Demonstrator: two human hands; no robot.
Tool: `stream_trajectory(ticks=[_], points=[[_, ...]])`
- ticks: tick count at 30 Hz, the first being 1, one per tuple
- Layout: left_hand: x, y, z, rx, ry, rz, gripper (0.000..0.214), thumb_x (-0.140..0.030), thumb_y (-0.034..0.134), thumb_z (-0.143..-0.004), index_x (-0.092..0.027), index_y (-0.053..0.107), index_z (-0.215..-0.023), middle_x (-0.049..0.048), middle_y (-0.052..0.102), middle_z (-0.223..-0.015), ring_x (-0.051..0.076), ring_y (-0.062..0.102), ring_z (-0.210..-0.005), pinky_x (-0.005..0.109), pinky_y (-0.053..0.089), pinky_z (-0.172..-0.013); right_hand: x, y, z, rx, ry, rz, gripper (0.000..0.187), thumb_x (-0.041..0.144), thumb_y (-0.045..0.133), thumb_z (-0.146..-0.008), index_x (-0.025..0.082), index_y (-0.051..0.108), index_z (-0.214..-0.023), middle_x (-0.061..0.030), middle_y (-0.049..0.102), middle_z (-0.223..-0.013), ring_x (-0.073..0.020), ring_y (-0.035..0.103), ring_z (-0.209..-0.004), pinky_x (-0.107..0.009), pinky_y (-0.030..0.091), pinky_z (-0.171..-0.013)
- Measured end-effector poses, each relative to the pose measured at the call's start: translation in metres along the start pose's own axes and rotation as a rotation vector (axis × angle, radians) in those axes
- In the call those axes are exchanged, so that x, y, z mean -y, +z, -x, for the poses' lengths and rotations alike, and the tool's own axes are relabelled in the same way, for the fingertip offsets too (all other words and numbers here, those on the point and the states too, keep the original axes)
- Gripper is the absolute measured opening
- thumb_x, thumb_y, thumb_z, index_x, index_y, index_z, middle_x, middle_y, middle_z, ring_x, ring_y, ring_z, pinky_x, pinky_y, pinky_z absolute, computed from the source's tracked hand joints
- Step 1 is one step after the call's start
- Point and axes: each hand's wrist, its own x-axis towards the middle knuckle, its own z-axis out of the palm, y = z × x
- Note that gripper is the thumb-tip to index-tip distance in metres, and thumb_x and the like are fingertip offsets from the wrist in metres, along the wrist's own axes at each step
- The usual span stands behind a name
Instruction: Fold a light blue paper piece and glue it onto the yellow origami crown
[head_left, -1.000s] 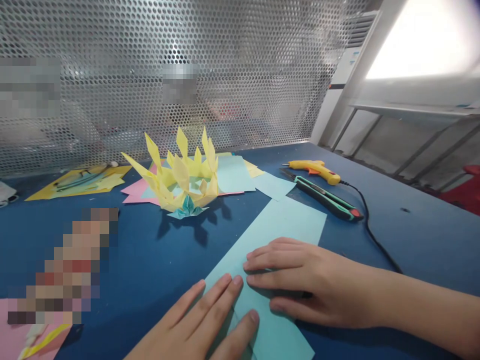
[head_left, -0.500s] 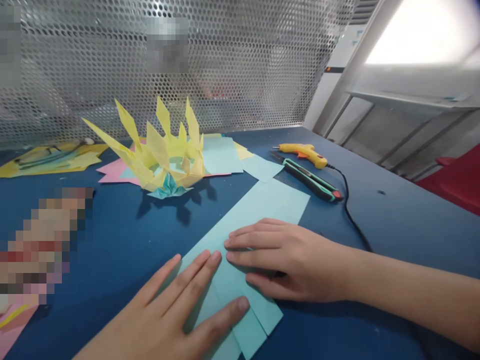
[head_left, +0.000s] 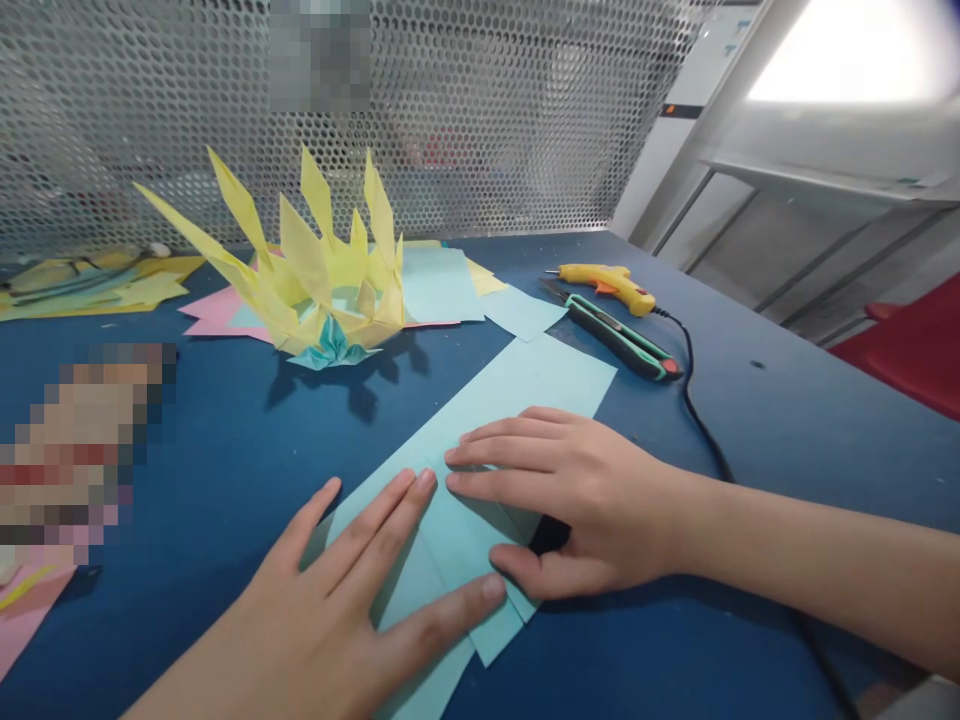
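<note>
Light blue paper lies flat on the blue table top, running diagonally beneath both hands. Narrower blue paper strips overlap on top of it, their lower ends showing near my left thumb. My left hand rests with fingers spread, fingertips and thumb pressing on the paper. Across from it, my right hand lies over the strips, its fingers stretched out and its thumb apart, at the strips' right edge. Part of the strips is hidden under the right fingers. Neither hand grips anything.
Behind the hands stands a yellow folded-paper crown with a teal paper flower. A green-and-black utility knife and a yellow glue gun with a black cord lie right. Coloured sheets lie before a perforated metal panel.
The view has tilted slightly downward. My right thumb is farther from its fingers, and the rightmost strip's lower end pokes out less below the right hand. My left hand stays on the paper.
</note>
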Motion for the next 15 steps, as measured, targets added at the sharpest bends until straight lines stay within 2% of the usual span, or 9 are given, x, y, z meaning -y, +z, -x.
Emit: stream_trajectory(ticks=[4,7,10,12,15], points=[[0.001,-0.001,0.000,-0.012,0.015,0.019,0.092,-0.063,0.054,-0.077,-0.033,0.005,-0.150,0.0205,0.047,-0.141,0.035,0.027,-0.140,0.063,0.026,-0.100,0.005,-0.001,0.000,0.004,0.009,0.098,0.039,0.028,0.055,-0.082,0.011,0.063,-0.116,-0.0110,0.066,-0.118,-0.0264,0.062,-0.105,-0.041,0.048,-0.080],[0.003,-0.001,0.000,-0.011,0.006,0.057,0.088,-0.060,0.058,-0.077,-0.036,0.012,-0.149,0.0192,0.044,-0.144,0.034,0.032,-0.138,0.062,0.022,-0.104,0.007,-0.002,0.000,0.027,0.048,0.080,0.044,0.031,0.056,-0.079,0.013,0.060,-0.119,-0.0113,0.064,-0.118,-0.0258,0.059,-0.108,-0.040,0.045,-0.083],[0.008,0.000,-0.001,-0.013,-0.007,0.143,0.086,-0.056,0.066,-0.074,-0.043,0.020,-0.145,0.0177,0.039,-0.148,0.035,0.037,-0.135,0.065,0.019,-0.104,0.006,-0.002,-0.002,0.073,0.087,-0.004,0.061,0.043,0.066,-0.069,0.014,0.055,-0.122,-0.0126,0.060,-0.120,-0.0259,0.056,-0.109,-0.039,0.041,-0.087],[0.012,-0.001,-0.001,-0.007,0.007,0.203,0.085,-0.053,0.069,-0.072,-0.045,0.025,-0.143,0.0181,0.034,-0.150,0.035,0.034,-0.137,0.068,0.018,-0.103,0.003,-0.003,-0.003,0.109,0.098,-0.054,0.074,0.053,0.071,-0.062,0.015,0.053,-0.122,-0.0131,0.057,-0.121,-0.0264,0.053,-0.109,-0.040,0.038,-0.091],[0.019,-0.004,-0.002,0.036,0.025,0.257,0.082,-0.045,0.071,-0.071,-0.044,0.029,-0.142,0.0185,0.032,-0.151,0.034,0.029,-0.139,0.069,0.016,-0.103,-0.001,-0.005,-0.004,0.122,0.063,-0.114,0.076,0.061,0.074,-0.058,0.016,0.054,-0.116,-0.0120,0.056,-0.118,-0.0245,0.051,-0.108,-0.037,0.036,-0.093]])
